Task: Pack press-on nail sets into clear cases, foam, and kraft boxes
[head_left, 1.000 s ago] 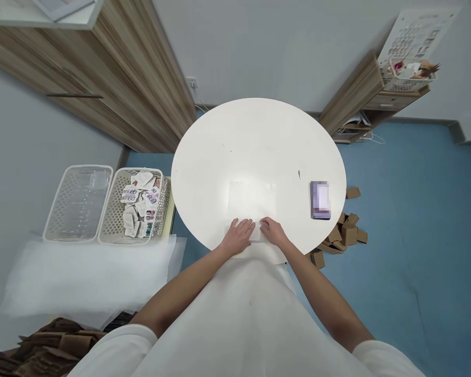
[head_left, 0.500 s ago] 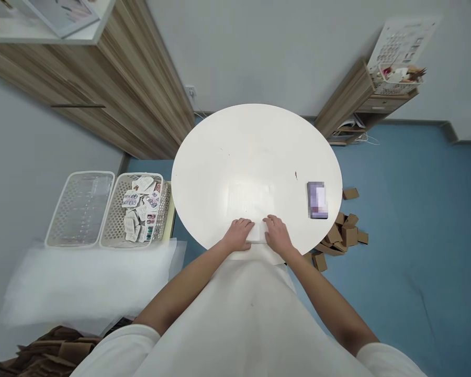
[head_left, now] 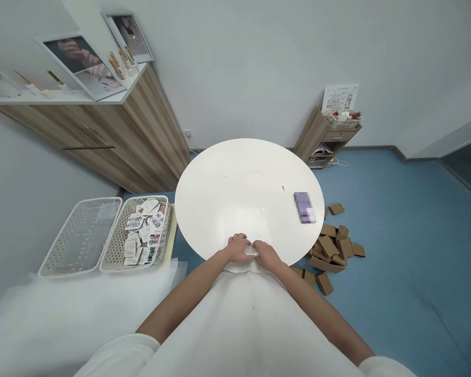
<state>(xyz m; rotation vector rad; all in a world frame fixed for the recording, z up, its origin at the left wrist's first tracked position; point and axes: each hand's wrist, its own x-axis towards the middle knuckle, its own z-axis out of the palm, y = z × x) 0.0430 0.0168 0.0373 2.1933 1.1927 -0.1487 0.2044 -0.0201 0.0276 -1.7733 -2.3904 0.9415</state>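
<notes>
A small white packet (head_left: 251, 251) lies between my two hands at the near edge of the round white table (head_left: 243, 167). My left hand (head_left: 237, 248) is curled round its left side. On its right side my right hand (head_left: 267, 255) grips it with bent fingers. A thin translucent sheet seems to lie on the tabletop just beyond my hands, hard to make out. The purple item (head_left: 304, 207), partly blurred, rests at the table's right side.
Left of the table stand a basket of packaged cards (head_left: 115, 246) and a clear-looking basket (head_left: 51, 246), with white sheets (head_left: 102, 309) below. Small brown boxes (head_left: 327, 246) lie on the floor at right. A wooden cabinet (head_left: 149, 131) stands back left.
The view has tilted up and shifted. My hands have come closer together round the white packet, which shows less now.
</notes>
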